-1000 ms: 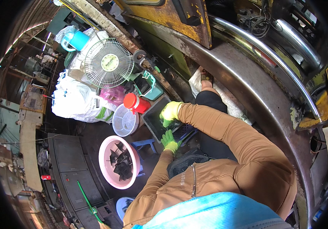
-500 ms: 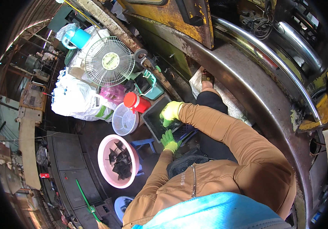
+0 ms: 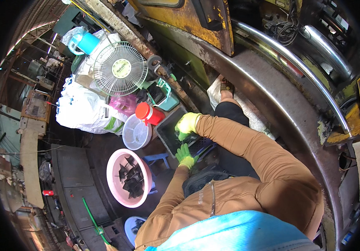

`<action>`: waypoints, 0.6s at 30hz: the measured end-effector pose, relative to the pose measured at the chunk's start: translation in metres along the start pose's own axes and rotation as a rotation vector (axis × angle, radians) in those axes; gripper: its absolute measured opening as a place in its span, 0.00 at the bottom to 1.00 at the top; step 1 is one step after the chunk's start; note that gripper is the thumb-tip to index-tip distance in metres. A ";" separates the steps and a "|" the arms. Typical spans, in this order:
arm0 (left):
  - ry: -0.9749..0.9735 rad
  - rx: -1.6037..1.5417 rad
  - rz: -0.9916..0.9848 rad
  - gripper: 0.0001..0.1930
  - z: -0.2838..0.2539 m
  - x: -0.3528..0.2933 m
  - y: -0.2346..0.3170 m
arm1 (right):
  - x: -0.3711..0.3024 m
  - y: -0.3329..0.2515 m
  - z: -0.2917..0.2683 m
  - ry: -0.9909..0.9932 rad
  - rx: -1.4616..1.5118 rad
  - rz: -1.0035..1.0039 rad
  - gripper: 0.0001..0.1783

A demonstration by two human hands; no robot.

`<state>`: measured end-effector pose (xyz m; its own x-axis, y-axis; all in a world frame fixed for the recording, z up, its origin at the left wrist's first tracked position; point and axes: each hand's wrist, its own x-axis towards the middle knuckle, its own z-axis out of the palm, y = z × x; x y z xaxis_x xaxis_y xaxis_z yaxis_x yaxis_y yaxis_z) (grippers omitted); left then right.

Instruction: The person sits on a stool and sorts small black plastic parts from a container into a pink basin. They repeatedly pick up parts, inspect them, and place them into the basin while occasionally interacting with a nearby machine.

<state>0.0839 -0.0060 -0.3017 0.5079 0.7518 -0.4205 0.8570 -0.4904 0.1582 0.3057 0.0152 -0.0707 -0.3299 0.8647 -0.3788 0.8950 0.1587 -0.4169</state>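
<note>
A dark grey, rectangular, open-topped plastic tray [image 3: 168,131] sits low in front of the seated person, just below both gloved hands. It looks stiff and fairly light, likely smooth and a little slippery, unlikely to break; its raised rim seems the surest place to take hold, one hand on each of two opposite sides. The right hand [image 3: 187,125], in a yellow-green glove, bends over the tray with its fingers curled downward; whether they grip anything cannot be told. The left hand [image 3: 185,156], in a green glove with a yellow cuff, reaches the near edge, fingers stretched fairly straight; any hold at their tips is unclear. Beside the tray stand a red lidded plastic jug [image 3: 154,116] and a round whitish plastic basket [image 3: 137,132]. Farther left, a round pink plastic basin [image 3: 112,178] holds jagged black pieces [image 3: 133,184]
</note>
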 end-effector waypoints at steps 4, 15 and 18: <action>-0.029 -0.034 0.017 0.58 -0.010 0.001 0.001 | -0.003 0.001 0.001 0.088 -0.024 -0.055 0.31; -0.177 -0.174 0.124 0.54 -0.045 0.014 -0.019 | -0.099 -0.060 -0.122 1.117 0.160 -0.612 0.22; -0.214 -0.174 0.095 0.54 -0.041 0.023 -0.019 | -0.151 -0.073 -0.210 1.609 -0.057 -0.791 0.17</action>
<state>0.0825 0.0383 -0.2781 0.5724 0.5873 -0.5722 0.8180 -0.4573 0.3490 0.3532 -0.0268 0.1902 -0.0858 0.1442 0.9858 0.7053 0.7077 -0.0422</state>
